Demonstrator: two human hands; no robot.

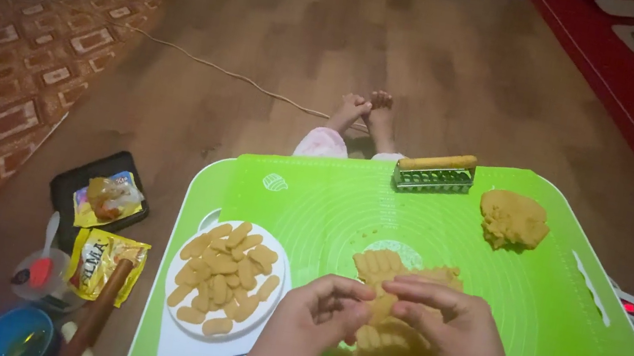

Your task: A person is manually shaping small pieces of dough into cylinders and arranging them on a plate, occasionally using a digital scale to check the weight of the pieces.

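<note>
My left hand (310, 323) and my right hand (450, 329) meet over a flattened sheet of tan dough (404, 274) scored into strips, on a green silicone mat (552, 312). The fingertips of both hands pinch one strip of that dough between them. Left of my hands a white plate (176, 300) holds several small oblong dough pieces (228, 275). A lump of dough (512, 219) lies at the mat's far right. A metal multi-blade cutter with a wooden handle (435, 173) rests at the mat's far edge.
A person's bare feet (366, 113) lie on the wooden floor beyond the mat. To the left are a black tray (70, 192) with a yellow packet, another yellow packet (101, 262), a wooden rolling pin (97, 313), a blue bowl (16, 334) and a cord (215, 67).
</note>
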